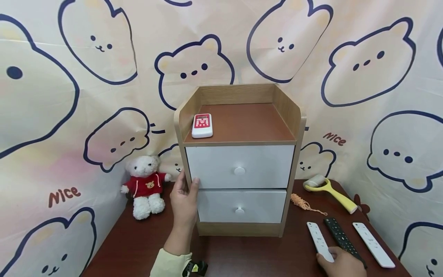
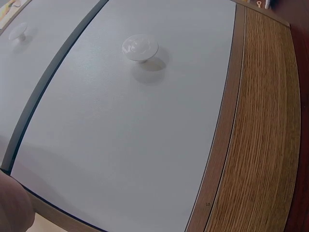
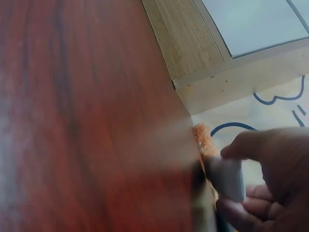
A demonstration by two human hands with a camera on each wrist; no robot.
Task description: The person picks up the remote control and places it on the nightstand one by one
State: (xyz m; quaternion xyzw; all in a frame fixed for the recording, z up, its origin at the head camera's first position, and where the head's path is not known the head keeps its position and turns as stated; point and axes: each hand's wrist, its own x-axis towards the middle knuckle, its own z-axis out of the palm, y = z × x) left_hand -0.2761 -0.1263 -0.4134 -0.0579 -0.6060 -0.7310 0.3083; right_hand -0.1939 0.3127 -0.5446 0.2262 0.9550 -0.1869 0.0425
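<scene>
A small wooden cabinet [image 1: 239,229] with two white drawers stands on the table. My left hand [image 1: 185,202] grips its left side, thumb over the front edge and fingers along the side wall. Only a bit of the left thumb [image 2: 14,208] shows in the left wrist view, beside the drawer fronts. At the front right, my right hand [image 1: 342,263] pinches the near end of a white remote control [image 1: 317,237] between thumb and fingers. That end of the remote looks blurred in the right wrist view. Right beside it lies a black remote control [image 1: 340,234].
Another white remote [image 1: 373,244] lies farther right. Behind are an orange string bundle [image 1: 302,202] and a yellow-handled lint roller [image 1: 337,196]. A white teddy bear [image 1: 147,186] in red sits left of the cabinet. A red-and-white remote [image 1: 202,126] rests on the cabinet top.
</scene>
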